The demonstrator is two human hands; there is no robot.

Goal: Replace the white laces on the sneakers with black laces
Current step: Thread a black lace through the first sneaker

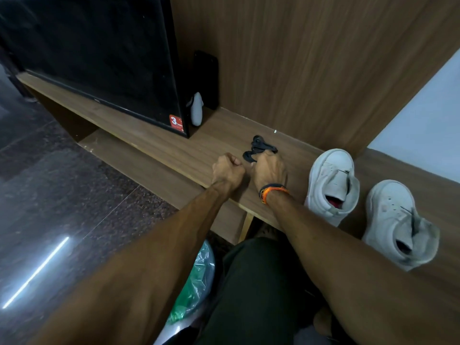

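Gripping the black laces (258,148) on the bench (159,143) left of the sneakers (332,185), the right hand (268,170) should untangle them while the left hand (227,170), fisted empty, helps.

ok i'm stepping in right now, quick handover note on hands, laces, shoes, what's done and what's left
Left hand: curled in a fist on the shelf; whether it holds anything cannot be told.
Right hand: fingers on the black laces, which lie bunched on the shelf just beyond it.
Sneakers: near one and far one stand side by side on the shelf to the right, toes toward the wall, tongues loose.
Done: no white laces show on either sneaker.
Left: thread the black laces into both.
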